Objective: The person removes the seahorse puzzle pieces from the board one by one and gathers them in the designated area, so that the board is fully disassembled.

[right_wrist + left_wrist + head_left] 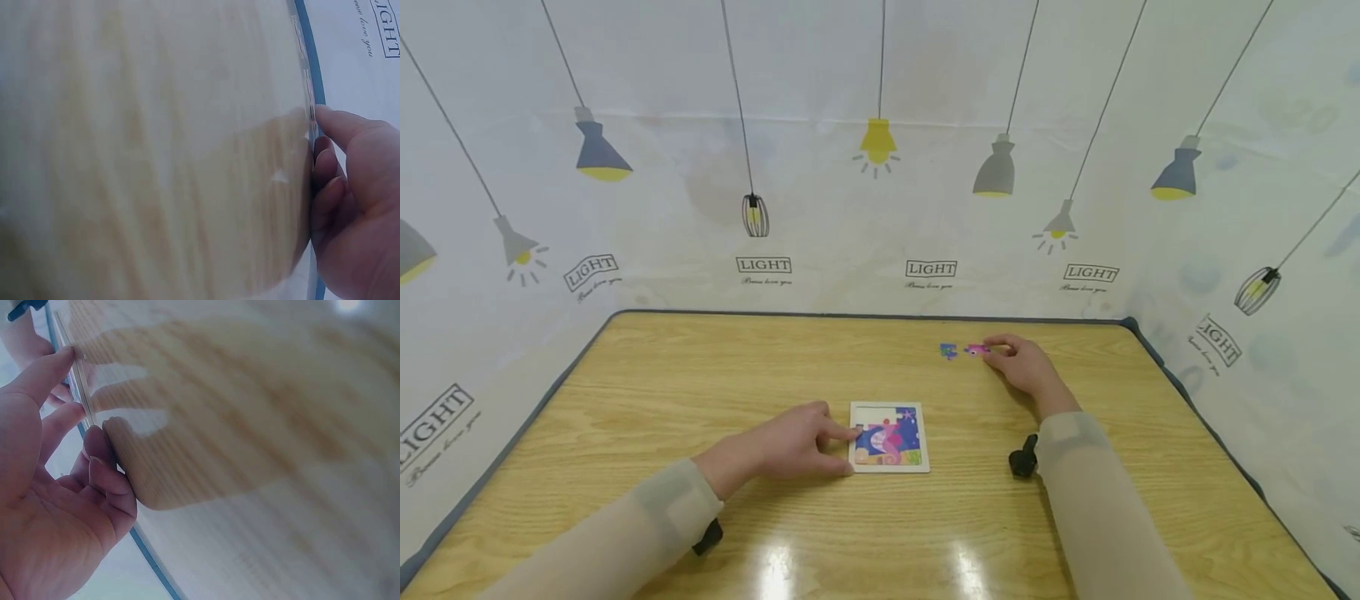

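Note:
A square jigsaw puzzle board (889,469) with a pale frame lies on the table, partly filled with blue, pink and orange pieces. A pale gap shows at its upper left. My left hand (793,442) rests at the board's left side, thumb at the lower corner and index fingertip on the edge; in the left wrist view its other fingers are bent. Farther back, my right hand (1026,367) pinches the right end of a pink puzzle piece (976,350) between thumb and index finger. Just left of that lies a blue-and-green puzzle piece (948,351).
The wooden table (715,358) has a dark edge along the back and sides. Behind it hangs a white backdrop (820,183) printed with lamps and the word LIGHT. Each wrist carries a black device, one of them a wrist camera (1023,457) beside the right sleeve.

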{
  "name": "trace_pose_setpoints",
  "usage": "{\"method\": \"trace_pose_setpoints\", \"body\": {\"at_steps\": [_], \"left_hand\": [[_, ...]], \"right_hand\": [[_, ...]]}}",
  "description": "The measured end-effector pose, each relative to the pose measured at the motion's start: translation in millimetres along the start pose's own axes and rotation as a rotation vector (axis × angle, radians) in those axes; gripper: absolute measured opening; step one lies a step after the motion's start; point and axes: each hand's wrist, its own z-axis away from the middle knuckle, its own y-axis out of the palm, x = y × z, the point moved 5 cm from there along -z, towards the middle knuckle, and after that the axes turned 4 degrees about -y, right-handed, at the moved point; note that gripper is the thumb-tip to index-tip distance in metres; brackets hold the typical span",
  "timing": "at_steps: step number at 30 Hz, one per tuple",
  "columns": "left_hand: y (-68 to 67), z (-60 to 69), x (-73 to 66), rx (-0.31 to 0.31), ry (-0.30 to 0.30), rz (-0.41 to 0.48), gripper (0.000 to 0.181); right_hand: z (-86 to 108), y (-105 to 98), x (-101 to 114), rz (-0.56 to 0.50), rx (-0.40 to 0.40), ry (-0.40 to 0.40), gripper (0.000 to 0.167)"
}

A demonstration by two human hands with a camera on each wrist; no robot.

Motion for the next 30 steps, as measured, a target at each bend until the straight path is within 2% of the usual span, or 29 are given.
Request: {"method": "trace_pose_setpoints", "body": {"at_steps": [8, 15, 21, 26, 30], "left_hand": [[1.6, -0.6, -1.0, -0.015, 0.024, -0.015, 0.057], [2.4, -0.2, -2.0, -0.016, 0.026, 0.018, 0.058], [1.4, -0.7, -1.5, -0.019, 0.034, 0.015, 0.057], [-1.1, 1.9, -2.6, -0.015, 0.020, 0.025, 0.057], [-2.4, 2.7, -3.1, -0.013, 0.018, 0.025, 0.057]], "right_hand": [[13.8, -6, 4, -0.098, 0.003, -0.054, 0.053], [29.8, -2, 19, -0.131, 0.059, -0.144, 0.043], [47.4, 19, 49, -0.181, 0.189, -0.224, 0.039], [58.7, 38, 76, -0.177, 0.324, -0.284, 0.035], [63.4, 53, 91, -0.166, 0.417, -0.319, 0.031]]}}
